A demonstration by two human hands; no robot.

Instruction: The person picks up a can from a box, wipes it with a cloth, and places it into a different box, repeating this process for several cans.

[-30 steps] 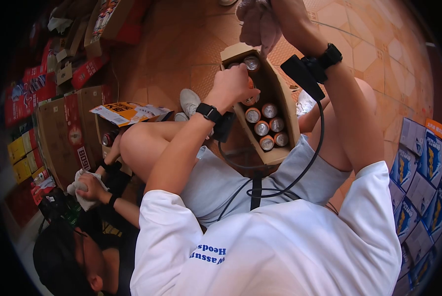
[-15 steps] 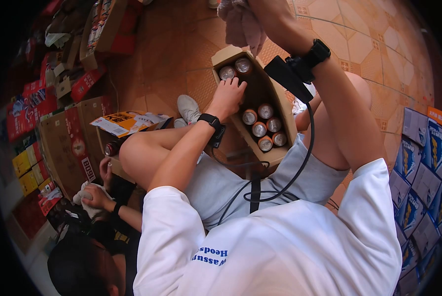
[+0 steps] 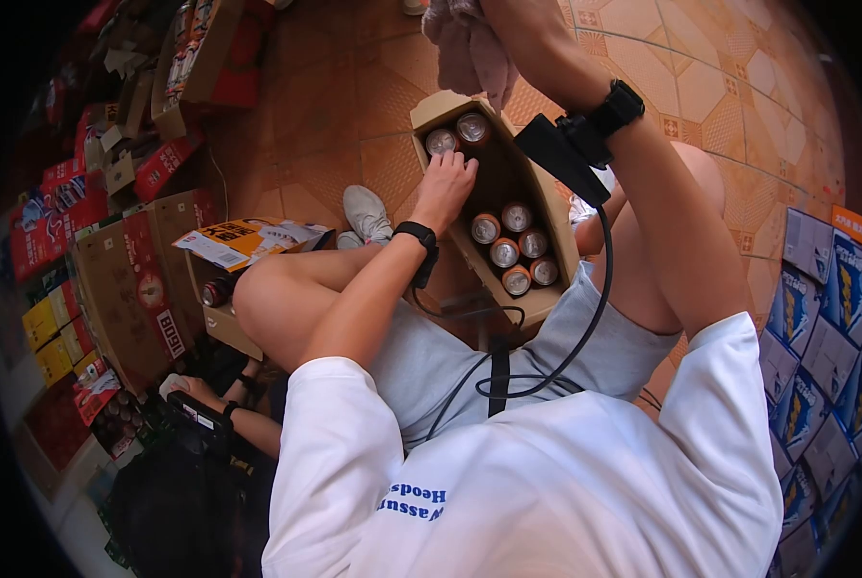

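An open cardboard box [image 3: 549,193] stands between my legs with several drink cans [image 3: 504,252] upright at its near end. Two more cans [image 3: 471,127] stand in the far end. My left hand [image 3: 444,191] reaches over the box's left wall, fingers bent down and closed at the nearer-left of those two cans [image 3: 442,142]; the palm hides part of the inside. Beyond the box, at the top edge, my right hand [image 3: 522,24] is closed on a pinkish cloth [image 3: 470,53], which hangs down near the far corner. Its fingers are partly out of view.
At the left, a co-worker's hand [image 3: 196,389] holds something pale beside large cartons [image 3: 132,289]. An orange-and-white printed carton [image 3: 248,241] lies by my left knee. Blue packs [image 3: 826,328] are stacked at right. A black cable [image 3: 600,308] runs across my lap.
The co-worker has leaned and shifted their hands lower at the left. My left hand has barely moved at the cans, and my right hand still keeps hold of the cloth.
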